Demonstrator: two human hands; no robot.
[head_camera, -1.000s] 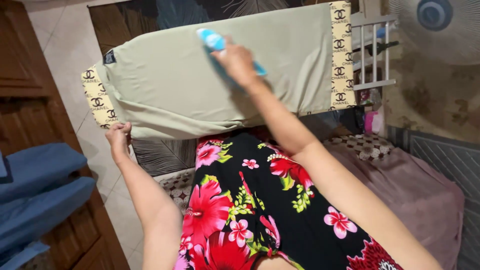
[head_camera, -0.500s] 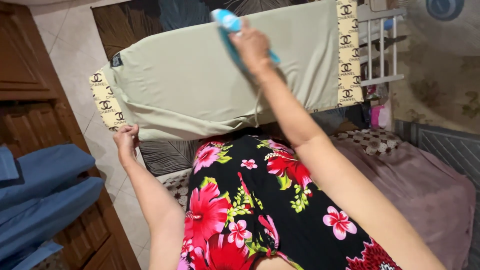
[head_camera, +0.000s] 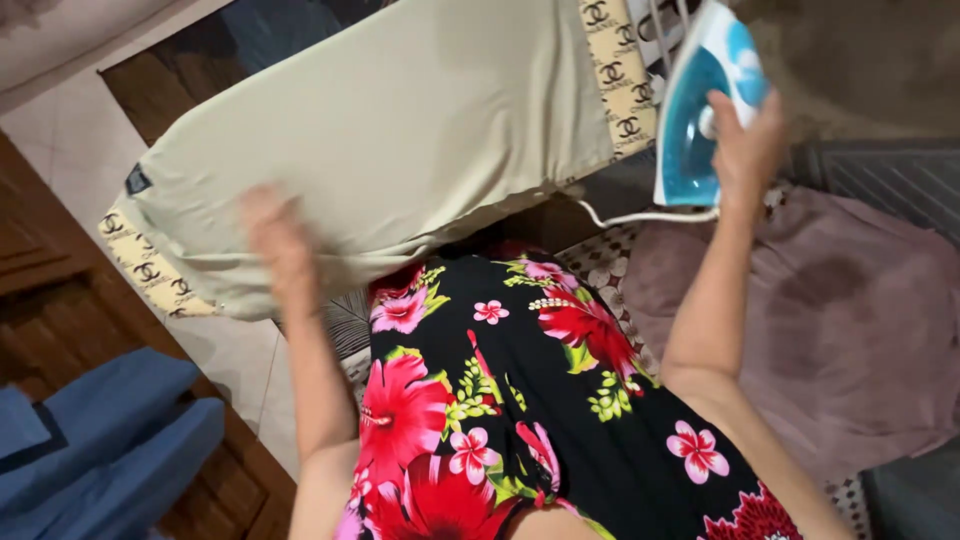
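Gripping iron (head_camera: 705, 110) off board edge — right hand (head_camera: 745, 150); left hand (head_camera: 275, 235) blurred, grip unclear.

Count: 1 steam iron (head_camera: 700, 110), blue & white, w/ 1 white cord (head_camera: 640, 215); 1 ironing board (head_camera: 620, 80) w/ patterned cover; 1 pale green garment (head_camera: 400, 130) laid on it; 2 hands – left hand (head_camera: 280, 240) (blurred), right hand (head_camera: 745, 150); 2 folded blue cloths (head_camera: 110, 440); 1 mauve cover (head_camera: 850, 320)
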